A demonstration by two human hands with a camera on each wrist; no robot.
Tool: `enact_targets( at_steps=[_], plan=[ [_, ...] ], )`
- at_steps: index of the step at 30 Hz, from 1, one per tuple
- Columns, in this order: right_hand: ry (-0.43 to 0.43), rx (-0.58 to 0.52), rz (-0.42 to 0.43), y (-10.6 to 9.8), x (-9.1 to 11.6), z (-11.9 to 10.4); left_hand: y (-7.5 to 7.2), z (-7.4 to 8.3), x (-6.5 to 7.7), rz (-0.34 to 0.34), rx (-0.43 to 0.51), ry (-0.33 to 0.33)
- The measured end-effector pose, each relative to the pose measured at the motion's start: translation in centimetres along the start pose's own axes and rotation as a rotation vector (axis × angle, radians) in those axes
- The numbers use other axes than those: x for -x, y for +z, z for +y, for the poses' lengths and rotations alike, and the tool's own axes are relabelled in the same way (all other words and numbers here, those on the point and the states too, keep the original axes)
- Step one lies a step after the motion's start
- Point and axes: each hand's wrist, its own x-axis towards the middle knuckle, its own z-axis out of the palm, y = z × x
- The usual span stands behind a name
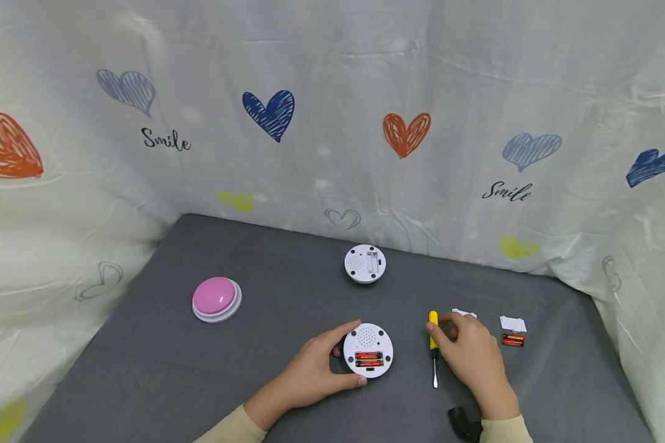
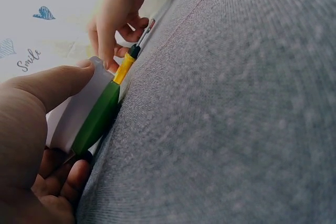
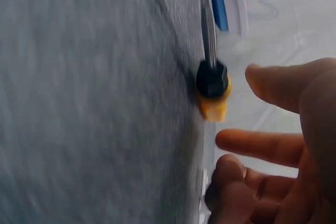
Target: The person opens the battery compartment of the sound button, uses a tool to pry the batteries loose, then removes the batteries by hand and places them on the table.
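My left hand [image 1: 324, 375] grips a round push button [image 1: 367, 336] by its edge, thumb on the near side and fingers around the far side. Its white underside faces up, with two red batteries [image 1: 369, 359] lying in the uncovered compartment. Seen from the left wrist, the button [image 2: 97, 106] has a green dome turned toward the table. A yellow-handled screwdriver [image 1: 433, 337] lies on the cloth beside my right hand [image 1: 471, 354], its metal tip pointing toward me. In the right wrist view, thumb and fingers are spread apart next to the screwdriver's handle [image 3: 214, 107].
Another upturned white button [image 1: 360, 264] sits at the back, its battery slot uncovered. A pink button [image 1: 214, 296] stands at left. On the right lie red batteries [image 1: 513, 339], white pieces [image 1: 513, 324] and a partly hidden white piece [image 1: 463, 312]. A printed curtain [image 1: 332, 154] hangs behind the table.
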Motion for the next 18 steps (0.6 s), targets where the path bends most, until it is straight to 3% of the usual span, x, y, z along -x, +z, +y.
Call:
enact_targets(
  at_steps=[6, 18],
  plan=[
    [0.023, -0.024, -0.097, 0.7, -0.1, -0.7, 0.0, 0.1, -0.1, 0.002, 0.004, 0.000],
    [0.035, -0.106, -0.165, 0.4, 0.0, -1.1, -0.1, 0.2, 0.0, -0.008, 0.013, -0.002]
  ],
)
